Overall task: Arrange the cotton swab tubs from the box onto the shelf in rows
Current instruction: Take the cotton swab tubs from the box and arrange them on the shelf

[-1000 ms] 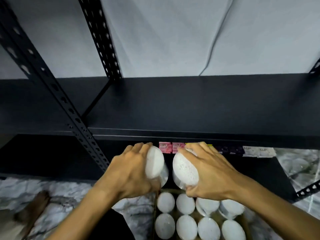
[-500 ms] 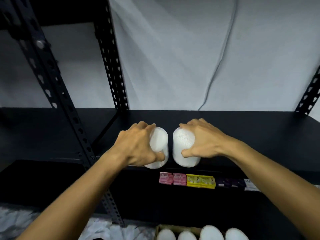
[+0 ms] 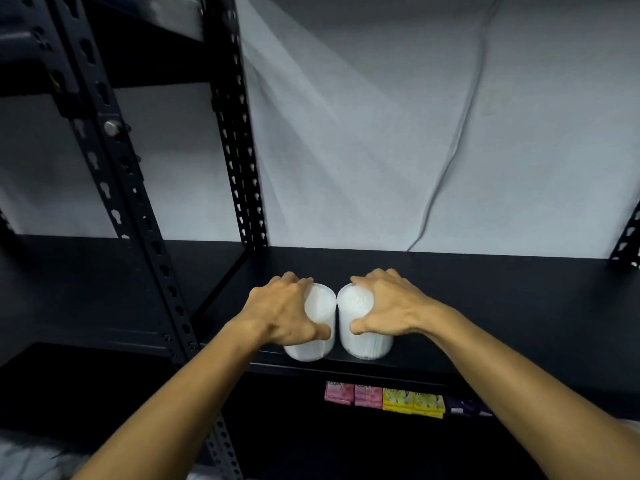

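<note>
Fingers of each hand curl around a white swab tub [image 3: 320,318], now resting on the black shelf [image 3: 485,296]; packet labels [image 3: 384,403] below are unreadable.

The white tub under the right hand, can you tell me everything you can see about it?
The tub is a round, see-through plastic cylinder with a whitish lid, packed with white cotton swabs. It stands upright near the front edge of the black shelf. The right hand grips it from above, fingers curled over the lid and thumb against its side. Close on its left stands a second tub, held by the left hand; whether the two touch is unclear.
</note>
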